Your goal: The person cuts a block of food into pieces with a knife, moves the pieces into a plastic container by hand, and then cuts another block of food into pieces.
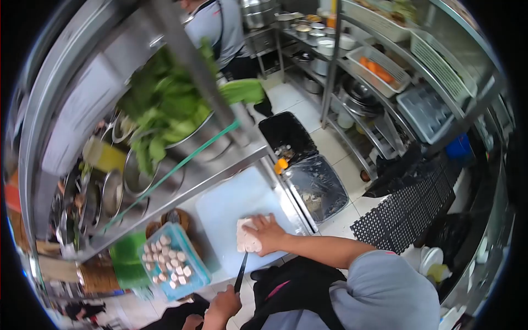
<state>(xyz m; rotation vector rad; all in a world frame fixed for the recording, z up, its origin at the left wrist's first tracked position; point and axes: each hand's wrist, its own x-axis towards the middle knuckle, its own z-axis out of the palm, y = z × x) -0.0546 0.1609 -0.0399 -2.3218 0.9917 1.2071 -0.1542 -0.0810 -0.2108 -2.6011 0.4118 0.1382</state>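
Note:
A pale, whitish block of food [242, 238] lies on the light blue cutting board [220, 203]. My right hand [267, 235] rests on the block with its fingers spread over the top. Below it my left hand [224, 302] is closed round the handle of a knife [241, 272]. The blade points up to the block's near edge; whether it touches or cuts in cannot be told. To the left of the board, a clear blue container [199, 273] holds several pale cut pieces [167, 260].
Above the board runs a metal shelf [242, 159] with leafy greens [170, 99] and bowls. Two black bins [324, 184] stand beyond the board's right edge. Racks with baskets [379, 69] fill the upper right. A person [217, 30] stands at the top.

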